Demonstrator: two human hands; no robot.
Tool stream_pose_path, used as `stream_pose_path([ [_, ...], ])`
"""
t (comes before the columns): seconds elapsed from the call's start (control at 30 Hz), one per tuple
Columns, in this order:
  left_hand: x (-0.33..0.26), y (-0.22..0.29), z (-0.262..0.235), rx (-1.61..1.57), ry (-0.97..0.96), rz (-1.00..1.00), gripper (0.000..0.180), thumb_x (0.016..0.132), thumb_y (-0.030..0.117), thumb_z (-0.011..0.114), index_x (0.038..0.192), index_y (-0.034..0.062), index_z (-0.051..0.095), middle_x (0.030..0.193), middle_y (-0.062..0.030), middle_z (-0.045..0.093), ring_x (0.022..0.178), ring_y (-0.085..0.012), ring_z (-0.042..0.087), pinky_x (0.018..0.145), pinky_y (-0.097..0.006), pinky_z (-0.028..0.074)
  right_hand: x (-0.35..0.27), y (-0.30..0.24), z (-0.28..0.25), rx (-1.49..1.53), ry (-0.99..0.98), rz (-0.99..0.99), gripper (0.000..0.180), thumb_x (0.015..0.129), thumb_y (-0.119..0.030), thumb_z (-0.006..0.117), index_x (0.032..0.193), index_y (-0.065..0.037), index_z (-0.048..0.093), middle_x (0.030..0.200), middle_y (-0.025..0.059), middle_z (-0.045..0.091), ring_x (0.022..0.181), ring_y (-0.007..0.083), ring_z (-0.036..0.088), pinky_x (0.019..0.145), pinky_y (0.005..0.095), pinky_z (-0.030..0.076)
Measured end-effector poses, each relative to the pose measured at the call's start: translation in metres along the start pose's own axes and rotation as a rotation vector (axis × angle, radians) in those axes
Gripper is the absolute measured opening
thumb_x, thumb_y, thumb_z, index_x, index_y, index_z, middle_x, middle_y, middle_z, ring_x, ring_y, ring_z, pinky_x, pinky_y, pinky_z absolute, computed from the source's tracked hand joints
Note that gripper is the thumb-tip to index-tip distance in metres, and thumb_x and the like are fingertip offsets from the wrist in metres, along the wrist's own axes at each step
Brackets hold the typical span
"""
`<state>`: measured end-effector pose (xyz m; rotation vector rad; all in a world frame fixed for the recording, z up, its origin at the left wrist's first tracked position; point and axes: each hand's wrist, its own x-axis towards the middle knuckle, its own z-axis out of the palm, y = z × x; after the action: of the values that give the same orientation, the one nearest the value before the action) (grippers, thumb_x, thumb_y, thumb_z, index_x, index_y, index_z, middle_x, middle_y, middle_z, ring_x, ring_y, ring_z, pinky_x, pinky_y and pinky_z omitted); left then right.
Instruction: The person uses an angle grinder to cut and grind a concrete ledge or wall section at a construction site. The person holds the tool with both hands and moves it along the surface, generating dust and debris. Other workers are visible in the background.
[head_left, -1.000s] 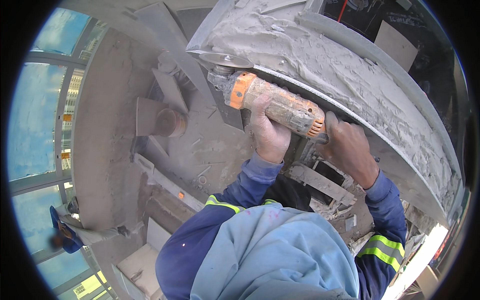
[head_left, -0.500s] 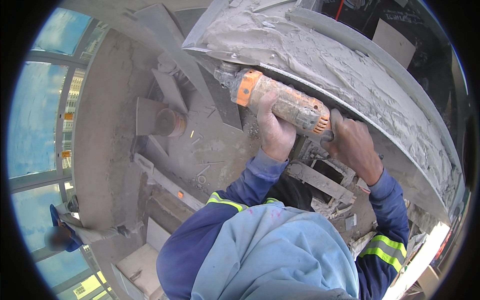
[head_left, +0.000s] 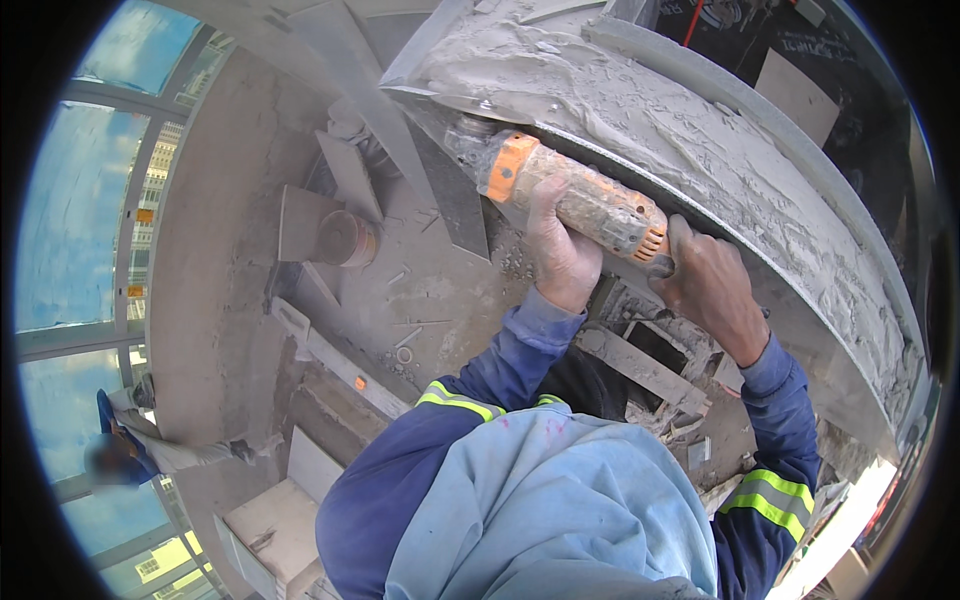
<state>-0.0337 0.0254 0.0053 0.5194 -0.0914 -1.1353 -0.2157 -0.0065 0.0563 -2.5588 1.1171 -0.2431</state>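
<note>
1. Both hands are clamped on one tool: the left hand (head_left: 562, 255) wraps the middle of a dusty orange-and-grey angle grinder (head_left: 572, 199), and the right hand (head_left: 712, 290) grips its rear end, fingers closed around the tail.
2. At the grinder's front, the head and disc (head_left: 468, 135) sit against the lower edge of a broad grey slab thick with rough ridged mortar (head_left: 680, 140), which curves across the upper right of the view. Whether the disc is spinning cannot be told.
3. Below the hands lies a dusty concrete floor (head_left: 430, 290) scattered with chips, a cut grey tile piece (head_left: 300, 222), a rust-brown cylindrical object (head_left: 345, 238) and a long metal straightedge (head_left: 335, 355) with an orange mark.
4. Blue sleeves with yellow reflective bands (head_left: 770, 495) reach up from the lower edge – both hands are bare, with no gloves visible.
5. At the far left, past tall glass windows (head_left: 70, 220), another person in blue (head_left: 120, 445) stands well apart from the work.
6. Judged risks: the disc could bind in the slab's edge and kick the grinder back toward the bare hands; the left fingers (head_left: 540, 200) sit close behind the orange collar, so a slip forward would bring them near the disc; dust and flying chips could reach the face – the head is directly above the cut.
</note>
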Motion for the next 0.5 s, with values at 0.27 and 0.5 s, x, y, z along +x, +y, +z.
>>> stream_pose_path([
  [0.27, -0.005, -0.005, 0.003, -0.019, 0.003, 0.028, 0.045, 0.091, 0.027, 0.071, 0.129, 0.0101, 0.054, 0.114, -0.0064, 0.059, 0.11, -0.023, 0.061, 0.1, -0.043, 0.051, -0.004, -0.002, -0.005, -0.046, -0.019, 0.033, 0.041, 0.075, -0.016, 0.084, 0.096, 0.002, 0.053, 0.074, 0.0248, 0.069, 0.072, 0.0428, 0.071, 0.063, 0.0492, 0.056],
  [0.5, 0.012, 0.008, -0.005, -0.066, -0.013, 0.053, 0.041, 0.089, 0.025, 0.073, 0.124, 0.0116, 0.055, 0.111, -0.005, 0.059, 0.108, -0.0213, 0.062, 0.097, -0.042, 0.054, 0.014, -0.008, 0.006, -0.074, 0.013, -0.02, 0.036, 0.079, -0.019, 0.078, 0.096, 0.003, 0.053, 0.075, 0.0268, 0.069, 0.071, 0.0447, 0.071, 0.064, 0.0515, 0.056],
])
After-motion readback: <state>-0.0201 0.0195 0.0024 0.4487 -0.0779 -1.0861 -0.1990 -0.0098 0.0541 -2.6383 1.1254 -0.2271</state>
